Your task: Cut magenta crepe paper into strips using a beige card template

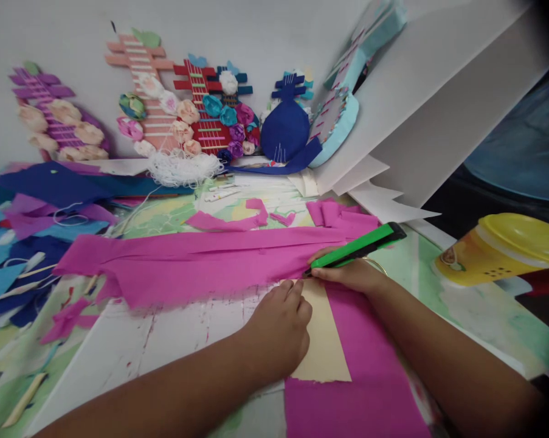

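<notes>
My right hand (347,274) is closed around a green utility knife (356,246). Its tip is at the top edge of a piece of cream card (322,340), where bright pink crepe paper (256,258) meets it. My left hand (283,322) presses on the card's left side with fingers bent and close together, holding it down. Under the card, more pink paper (360,401) stretches toward me. A white board (165,347) marked with cuts and pink streaks lies beneath my left forearm.
Several decorated paper instruments, including a dark blue one (286,128), lean on the wall. White yarn (185,167) is heaped at the back. Blue and purple scraps (50,188) cover the left. At right stand a yellow lidded cup (502,249) and folded white board (438,79).
</notes>
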Demonstrator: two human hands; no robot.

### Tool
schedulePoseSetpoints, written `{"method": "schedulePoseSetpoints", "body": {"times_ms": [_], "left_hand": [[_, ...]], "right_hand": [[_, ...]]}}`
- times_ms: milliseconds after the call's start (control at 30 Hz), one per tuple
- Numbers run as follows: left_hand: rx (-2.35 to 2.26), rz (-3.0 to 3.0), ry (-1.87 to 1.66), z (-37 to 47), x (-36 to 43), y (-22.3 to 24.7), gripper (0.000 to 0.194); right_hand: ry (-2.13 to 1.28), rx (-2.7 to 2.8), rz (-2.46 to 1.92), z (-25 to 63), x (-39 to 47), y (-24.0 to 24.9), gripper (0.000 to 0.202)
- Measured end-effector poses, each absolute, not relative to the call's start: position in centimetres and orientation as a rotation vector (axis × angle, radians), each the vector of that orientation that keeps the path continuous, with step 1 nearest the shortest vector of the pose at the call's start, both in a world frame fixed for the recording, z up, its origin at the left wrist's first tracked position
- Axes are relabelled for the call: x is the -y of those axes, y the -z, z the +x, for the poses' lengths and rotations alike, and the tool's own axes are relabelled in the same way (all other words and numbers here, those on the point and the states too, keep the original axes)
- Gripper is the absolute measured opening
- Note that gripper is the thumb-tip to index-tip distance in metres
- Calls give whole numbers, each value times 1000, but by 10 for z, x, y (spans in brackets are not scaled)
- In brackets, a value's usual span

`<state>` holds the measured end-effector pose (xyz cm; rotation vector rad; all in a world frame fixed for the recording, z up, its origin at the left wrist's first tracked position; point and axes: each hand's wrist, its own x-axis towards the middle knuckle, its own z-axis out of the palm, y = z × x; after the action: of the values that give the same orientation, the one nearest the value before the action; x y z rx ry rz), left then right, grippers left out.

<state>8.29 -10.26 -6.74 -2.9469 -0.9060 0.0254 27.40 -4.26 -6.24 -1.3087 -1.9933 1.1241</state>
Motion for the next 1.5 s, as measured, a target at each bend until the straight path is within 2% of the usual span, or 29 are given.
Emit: {"method": "schedulePoseSetpoints", "body": {"times_ms": [333,633,1100,1267,1500], "left_hand": [[992,-2959,34,83,102,65,32],[1044,-2960,59,83,103,64,32],[1025,-2933,-15,87,105,62,52],[1035,-2935,-88,88,105,60,53],[1055,-2949,-65,87,105,61,54]], "right_hand": [[-1034,2123,-1281,273,39,66,22],[-1131,1992,-1266,276,42,58,23],[-1004,2103,-1258,277,39,64,23],[-960,2086,-1286,277,42,63,24],[-1076,2054,-1348,277,43,52,23]]}}
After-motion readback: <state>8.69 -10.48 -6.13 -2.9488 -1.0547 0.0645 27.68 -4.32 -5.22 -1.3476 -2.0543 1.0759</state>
